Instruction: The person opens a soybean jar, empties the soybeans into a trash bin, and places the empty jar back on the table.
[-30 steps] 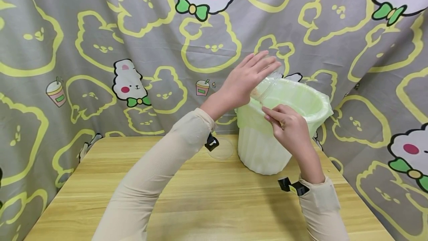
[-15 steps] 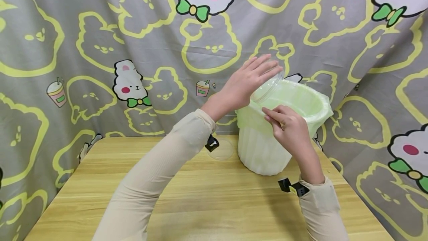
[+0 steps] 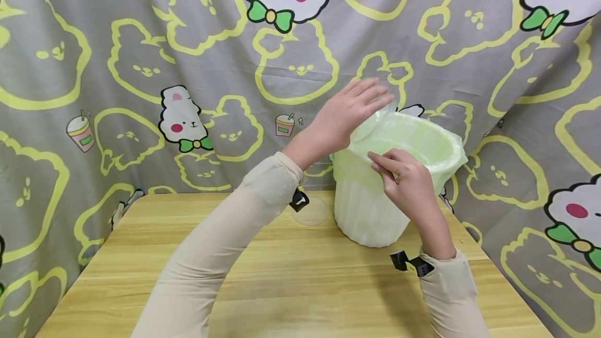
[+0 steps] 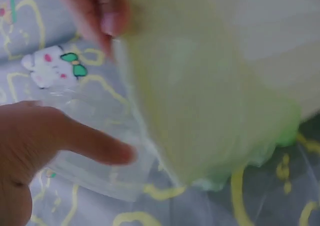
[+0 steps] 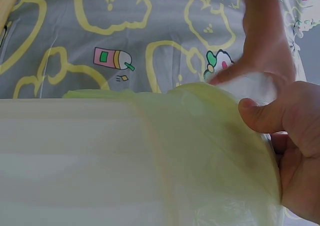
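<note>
My left hand [image 3: 345, 116] grips a clear plastic tub [image 4: 107, 175], tipped mouth-down over the opening of a white ribbed trash can [image 3: 371, 213]. A pale green bag [image 3: 424, 142] lines the can and folds over its rim. The left thumb lies along the tub's wall in the left wrist view, and the tub's far side is hidden behind the hand. At the near rim, my right hand [image 3: 407, 179] pinches the bag-covered edge, thumb [image 5: 257, 115] outside and fingers over the inside.
A round clear lid [image 3: 311, 210] lies flat on the wooden table [image 3: 281, 275], left of the can. A grey patterned curtain [image 3: 211, 56] hangs close behind the table and along its sides.
A small orange-brown patch seen in the tub a second ago no longer shows. The left hand and tub have shifted and tilted slightly; the right hand stays at the rim.
</note>
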A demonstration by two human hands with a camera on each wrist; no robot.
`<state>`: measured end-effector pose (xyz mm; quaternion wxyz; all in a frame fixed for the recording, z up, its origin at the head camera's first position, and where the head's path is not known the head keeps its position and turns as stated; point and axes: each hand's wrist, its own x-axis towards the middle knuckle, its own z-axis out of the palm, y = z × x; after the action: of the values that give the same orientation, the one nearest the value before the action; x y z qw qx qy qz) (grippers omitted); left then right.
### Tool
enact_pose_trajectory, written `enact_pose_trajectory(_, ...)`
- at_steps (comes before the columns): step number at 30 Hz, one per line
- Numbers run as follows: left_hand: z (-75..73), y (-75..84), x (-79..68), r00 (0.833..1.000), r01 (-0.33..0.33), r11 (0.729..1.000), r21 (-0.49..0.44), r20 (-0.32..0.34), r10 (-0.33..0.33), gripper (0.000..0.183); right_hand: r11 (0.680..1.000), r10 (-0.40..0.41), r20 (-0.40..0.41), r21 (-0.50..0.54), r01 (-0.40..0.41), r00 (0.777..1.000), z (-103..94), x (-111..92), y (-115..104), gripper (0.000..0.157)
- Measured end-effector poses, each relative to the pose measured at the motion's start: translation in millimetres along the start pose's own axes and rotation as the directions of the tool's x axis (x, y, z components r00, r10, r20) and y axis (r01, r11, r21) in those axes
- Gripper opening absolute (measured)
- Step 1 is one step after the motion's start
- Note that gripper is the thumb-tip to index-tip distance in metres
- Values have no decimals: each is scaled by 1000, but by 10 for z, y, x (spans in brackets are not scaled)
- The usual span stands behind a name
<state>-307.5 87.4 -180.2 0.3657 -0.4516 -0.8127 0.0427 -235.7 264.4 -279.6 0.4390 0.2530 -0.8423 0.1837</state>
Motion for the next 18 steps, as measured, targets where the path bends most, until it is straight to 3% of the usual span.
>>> enact_pose_trajectory(4, 5, 10, -13, 998, -16, 1000, -7, 58, 17, 78, 1000, -2, 3, -3, 2, 1000, 10, 1, -5, 23)
enact_pose_trajectory(10, 24, -8, -22, 998, 47, 999, 14, -34, -47, 79, 1000, 0, 3, -3, 0, 1000, 9, -3, -2, 23)
enact_pose_trajectory(17, -26, -42, -30, 994, 68, 998, -15, 81, -66, 82, 1000, -5, -5, -8, 5, 1000, 17, -4, -9, 24)
enact_pose_trajectory(18, -25, -46, -30, 995, 68, 998, -14, 75, -67, 82, 1000, -7, -6, -7, 7, 1000, 18, -3, -11, 24)
